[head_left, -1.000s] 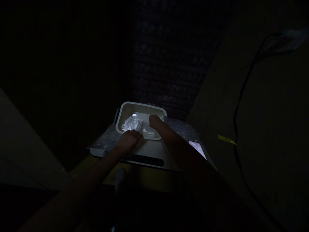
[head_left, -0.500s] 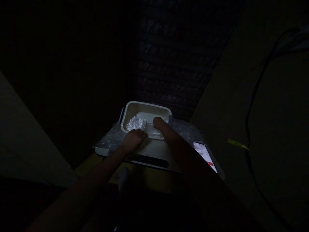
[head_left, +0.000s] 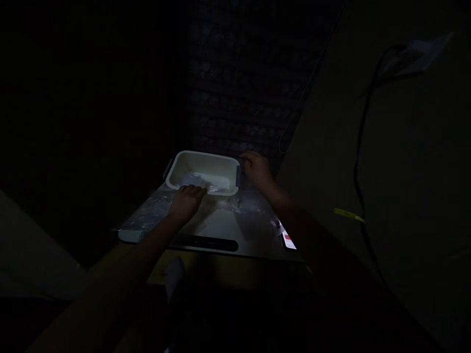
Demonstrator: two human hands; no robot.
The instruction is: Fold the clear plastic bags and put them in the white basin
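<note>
An off-white, rounded rectangular tub sits on the pale worktop, with crinkled clear plastic inside towards seven o'clock. The left hand grips the near rim there. The right hand is just beside the tub's two o'clock corner; in this gloom I cannot tell whether it is closed on anything.
</note>
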